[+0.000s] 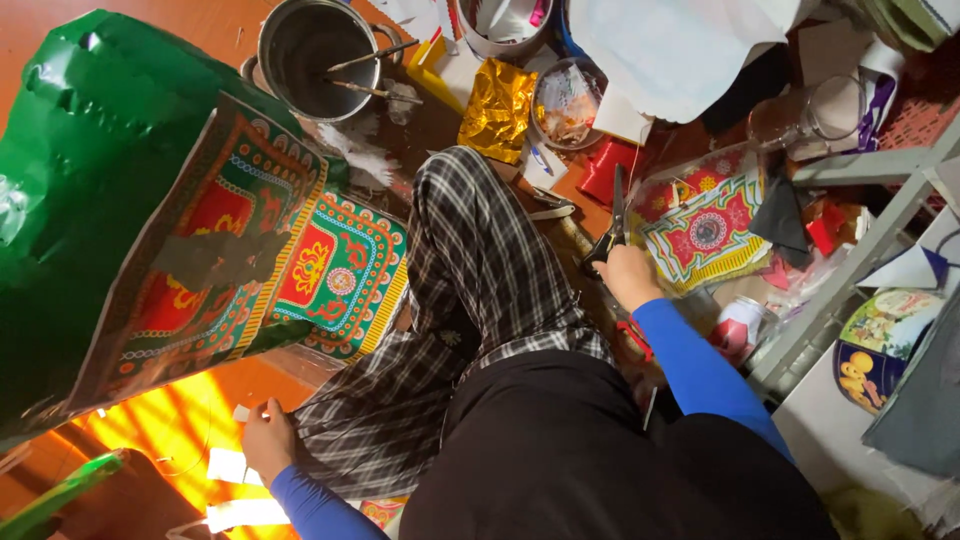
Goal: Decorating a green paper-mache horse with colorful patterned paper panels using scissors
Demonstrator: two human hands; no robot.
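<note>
1. Scissors [612, 225]: in the head view your right hand [628, 275] has its grip closed around the handles, blades pointing up over the floor beside the patterned paper [705, 230].
2. You seem to be between cuts; the next move likely calls for lining the blades up with the paper.
3. Your left hand [268, 440] pinches a small white scrap [241, 412] by your checked trouser leg [470, 290].
4. The handles are hidden inside your fist.

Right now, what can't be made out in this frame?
- Head view: left hand fingertips, tucked under the plaid trouser leg; any grip is hidden.
- Right hand covers the scissors handles.
- Metal pot contents: dark, too dim.
- Green patterned sheet: cut off by the left edge.
</note>
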